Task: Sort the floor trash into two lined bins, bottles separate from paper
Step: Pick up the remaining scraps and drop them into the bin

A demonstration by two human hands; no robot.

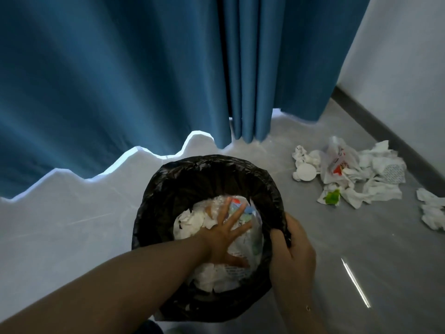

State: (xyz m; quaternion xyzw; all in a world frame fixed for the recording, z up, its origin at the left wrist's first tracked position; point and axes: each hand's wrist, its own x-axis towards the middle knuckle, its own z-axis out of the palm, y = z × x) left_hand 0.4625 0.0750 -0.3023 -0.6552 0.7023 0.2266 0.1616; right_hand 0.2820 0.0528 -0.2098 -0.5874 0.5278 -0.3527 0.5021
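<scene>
A round bin with a black liner stands on the grey floor in front of me. Inside lie crumpled white paper and a clear plastic wrapper with coloured print. My left hand is flat inside the bin, fingers spread, pressing on that trash. At the bin's right rim my right hand grips the black liner. A pile of crumpled paper and wrappers lies on the floor to the right. No bottle shows in view.
Blue curtains hang right behind the bin. A grey wall with a dark baseboard runs along the right. More crumpled paper lies at the right edge. A white round lid rests in the pile.
</scene>
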